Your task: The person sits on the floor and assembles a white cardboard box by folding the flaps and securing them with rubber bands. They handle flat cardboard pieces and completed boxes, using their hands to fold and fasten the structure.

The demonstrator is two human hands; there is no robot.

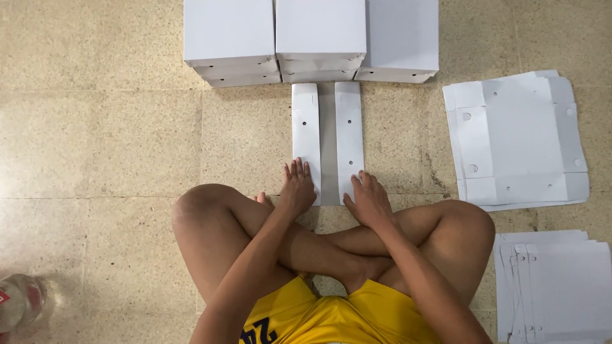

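Both hands, left and right, fingers flat, pressing folded cardboard sheet.

Informal floor workspace, likely a home or small packing room. We note a speckled beige tiled floor, stacked white boxes, piles of flat white cardboard blanks, and a person sitting cross-legged.
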